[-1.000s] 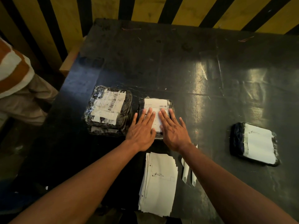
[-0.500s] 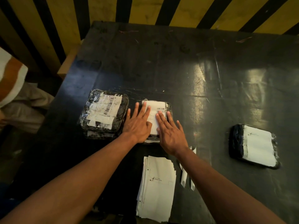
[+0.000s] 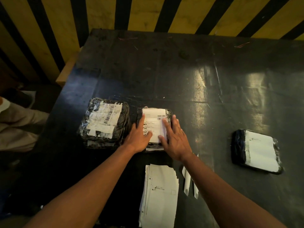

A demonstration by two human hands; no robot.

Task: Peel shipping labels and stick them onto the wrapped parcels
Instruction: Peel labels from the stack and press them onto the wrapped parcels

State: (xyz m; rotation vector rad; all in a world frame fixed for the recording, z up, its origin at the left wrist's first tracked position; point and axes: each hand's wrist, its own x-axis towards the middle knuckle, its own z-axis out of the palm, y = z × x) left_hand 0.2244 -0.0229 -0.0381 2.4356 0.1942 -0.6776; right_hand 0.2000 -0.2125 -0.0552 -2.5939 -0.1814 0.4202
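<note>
A small parcel wrapped in black plastic film [image 3: 167, 112] is lying on the dark, scratched, glossy table [image 3: 181, 76], near the middle of its near half, and a white rectangular shipping label with a barcode [image 3: 153, 124] is being pressed flat onto its top face. The left hand [image 3: 139, 137] is being laid palm down on the label's left edge, its fingers straight and slightly spread, with the thumb resting on the label's near part. The right hand [image 3: 175, 139] is being held flat on the label's right edge, fingers extended and a little apart, thumb touching the label's near right corner. Just to the left, a larger stack of black-wrapped parcels bearing a crinkled white label [image 3: 103, 122] is sitting close to the left hand. Well apart to the right, another black-wrapped parcel with a plain white sheet on top [image 3: 256, 152] is lying alone. Nearer than the hands, a fanned pile of white label sheets [image 3: 159, 195] is resting between the forearms, and narrow white strips of peeled backing [image 3: 186, 181] are lying just beside it
</note>
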